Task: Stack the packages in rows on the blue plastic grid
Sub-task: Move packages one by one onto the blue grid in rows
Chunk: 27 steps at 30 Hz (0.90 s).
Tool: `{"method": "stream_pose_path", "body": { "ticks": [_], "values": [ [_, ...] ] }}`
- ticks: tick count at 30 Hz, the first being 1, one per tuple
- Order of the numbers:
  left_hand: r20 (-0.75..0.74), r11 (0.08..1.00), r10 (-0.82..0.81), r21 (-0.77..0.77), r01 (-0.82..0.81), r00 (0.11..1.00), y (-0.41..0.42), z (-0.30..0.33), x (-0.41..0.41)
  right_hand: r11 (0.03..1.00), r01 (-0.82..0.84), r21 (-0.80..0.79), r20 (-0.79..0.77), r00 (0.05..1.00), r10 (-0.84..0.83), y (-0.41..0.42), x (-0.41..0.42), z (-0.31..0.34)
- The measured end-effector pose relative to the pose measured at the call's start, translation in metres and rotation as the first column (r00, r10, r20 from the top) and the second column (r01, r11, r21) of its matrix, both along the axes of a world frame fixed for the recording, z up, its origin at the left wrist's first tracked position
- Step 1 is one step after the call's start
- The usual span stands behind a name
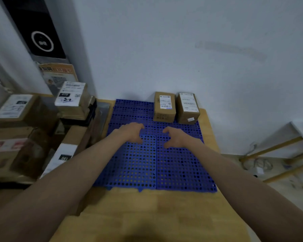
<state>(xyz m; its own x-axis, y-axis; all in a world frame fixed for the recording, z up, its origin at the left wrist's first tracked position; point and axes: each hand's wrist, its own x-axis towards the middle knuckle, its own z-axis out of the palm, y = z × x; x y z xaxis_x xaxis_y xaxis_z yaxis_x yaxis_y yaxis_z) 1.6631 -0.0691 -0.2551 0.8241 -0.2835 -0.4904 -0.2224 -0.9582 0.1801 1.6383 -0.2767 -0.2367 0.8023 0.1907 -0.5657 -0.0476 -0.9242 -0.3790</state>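
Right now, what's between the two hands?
Only bare blue grid, seen in the head view. Left hand and right hand hover apart, holding nothing.

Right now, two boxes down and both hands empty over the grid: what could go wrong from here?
The right box sits skewed beside the straight left box, so the row may drift crooked. The leaning pile of packages at left could topple when one is pulled. The blue grid lies loose on the table and might slide.
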Motion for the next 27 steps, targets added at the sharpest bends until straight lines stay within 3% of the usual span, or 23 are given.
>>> {"method": "stream_pose_path", "body": {
  "ticks": [12, 27],
  "values": [
    [0.190, 0.994, 0.111, -0.002, -0.113, 0.976, 0.054, 0.051, -0.113, 0.976, -0.216, 0.026, 0.093, 0.973, 0.213, 0.060, -0.069, 0.027],
    [0.337, 0.915, 0.391, -0.043, -0.401, 0.856, 0.211, 0.118, -0.228, 0.832, -0.549, 0.080, 0.245, 0.820, 0.518, 0.214, -0.114, 0.084]
  ]
}}
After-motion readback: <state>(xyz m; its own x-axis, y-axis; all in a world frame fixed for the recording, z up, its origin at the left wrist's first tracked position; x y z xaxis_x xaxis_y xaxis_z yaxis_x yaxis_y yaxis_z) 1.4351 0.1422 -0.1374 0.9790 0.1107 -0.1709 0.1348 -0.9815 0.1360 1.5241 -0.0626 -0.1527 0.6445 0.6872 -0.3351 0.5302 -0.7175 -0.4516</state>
